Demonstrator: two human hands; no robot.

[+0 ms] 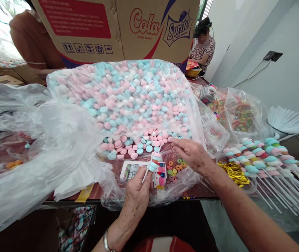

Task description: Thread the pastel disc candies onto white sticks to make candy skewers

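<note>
My left hand is closed around a white stick with marshmallows threaded on it, pink, blue and white with an orange-brown piece among them. The stick tilts up to the right, and a pink piece sits near its upper end. My right hand reaches in from the right, fingers stretched out, its fingertips at the front edge of the loose marshmallows. Whether it touches one is unclear. Beneath the stick lie printed cards. Small coloured gummy rings lie beside them, under my right hand.
A clear plastic bag covers the marshmallow heap, with a large carton behind. Finished marshmallow sticks, gold ties and white sticks are at the right. Crumpled plastic spreads left. Two other people are beyond.
</note>
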